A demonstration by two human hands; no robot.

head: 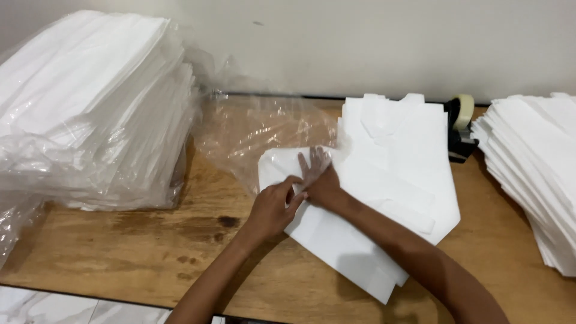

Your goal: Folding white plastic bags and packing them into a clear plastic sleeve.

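So the white folded piece (336,234) sits center frame on the wooden table (150,252), with its long axis running diagonally from upper left down toward lower right. Its upper-left end is tucked just inside the mouth of the clear plastic bag (264,129), which spreads up and to the left from there.

Both hands meet right at that end. The right hand (321,180) lies flat with fingers spread, pressing down on the piece and pointing up toward the bag, not gripping anything. The left hand (273,207) is beside it, touching it, fingers curled and pinching at what looks like the bag edge or the sheet corner; I honestly can't tell which.

Hard-to-see stuff: the bag film is so see-through its edges vanish over the white. The wrapped stack (90,102) at upper left and the loose stack (534,162) at right are both cut off by the frame. A tape dispenser (459,126) peeks out behind a smaller white pile (408,138).
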